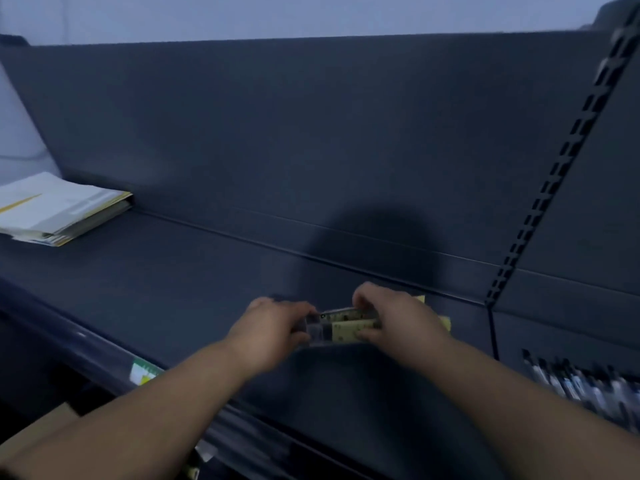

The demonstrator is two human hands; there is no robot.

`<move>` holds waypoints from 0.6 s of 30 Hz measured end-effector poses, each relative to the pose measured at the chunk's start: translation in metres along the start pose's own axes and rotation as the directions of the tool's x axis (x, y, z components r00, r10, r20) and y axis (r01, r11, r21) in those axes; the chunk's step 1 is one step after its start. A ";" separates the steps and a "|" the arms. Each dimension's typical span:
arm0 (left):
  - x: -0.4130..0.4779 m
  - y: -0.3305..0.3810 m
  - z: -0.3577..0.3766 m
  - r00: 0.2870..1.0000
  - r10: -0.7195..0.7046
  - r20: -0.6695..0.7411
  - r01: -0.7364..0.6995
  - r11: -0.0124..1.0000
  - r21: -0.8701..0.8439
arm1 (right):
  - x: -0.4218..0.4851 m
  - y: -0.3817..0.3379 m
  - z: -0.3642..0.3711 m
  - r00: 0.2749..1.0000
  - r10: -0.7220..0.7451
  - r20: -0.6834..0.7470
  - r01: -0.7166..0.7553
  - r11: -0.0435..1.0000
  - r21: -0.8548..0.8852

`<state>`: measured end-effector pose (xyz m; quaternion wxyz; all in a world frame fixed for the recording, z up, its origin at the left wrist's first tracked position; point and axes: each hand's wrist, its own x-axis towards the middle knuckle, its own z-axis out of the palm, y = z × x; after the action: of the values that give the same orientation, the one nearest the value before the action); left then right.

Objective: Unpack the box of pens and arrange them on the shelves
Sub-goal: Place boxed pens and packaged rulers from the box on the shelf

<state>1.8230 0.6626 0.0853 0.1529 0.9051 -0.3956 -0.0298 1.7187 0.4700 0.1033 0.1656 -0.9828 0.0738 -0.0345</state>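
We hold a small stack of pen packs (pixel 341 328) (yellow cards, clear fronts) at the dark shelf (pixel 173 289); we cannot tell whether they rest on it. Our left hand (pixel 273 327) curls its fingers round the packs' left end, and our right hand (pixel 398 320) pinches their right end. Well left of the packs lies a pile of papers (pixel 59 209). Right of the packs, past the slotted upright (pixel 554 174), more pens (pixel 588 386) lie blurred.
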 end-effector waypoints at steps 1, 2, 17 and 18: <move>0.004 -0.002 0.001 1.000 0.014 -0.006 -0.014 1.000 0.026 | -0.003 0.004 0.000 0.999 0.032 0.002 -0.032 0.999 -0.043; 0.008 -0.004 0.003 1.000 0.022 -0.003 -0.022 0.999 0.039 | -0.005 0.008 0.000 0.999 0.053 0.001 -0.053 0.990 -0.130; 0.033 -0.052 0.022 0.978 -0.196 -0.078 0.137 0.871 -0.472 | -0.015 0.037 0.034 0.934 0.308 -0.182 -0.218 0.893 0.394; 0.036 -0.052 0.022 0.973 -0.212 -0.086 0.140 0.851 -0.506 | -0.014 0.037 0.033 0.923 0.327 -0.204 -0.221 0.883 0.415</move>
<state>1.8809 0.6643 0.0511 0.4041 0.8676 -0.2782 -0.0814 1.7034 0.4477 0.0592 0.3466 -0.8967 0.2265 -0.1568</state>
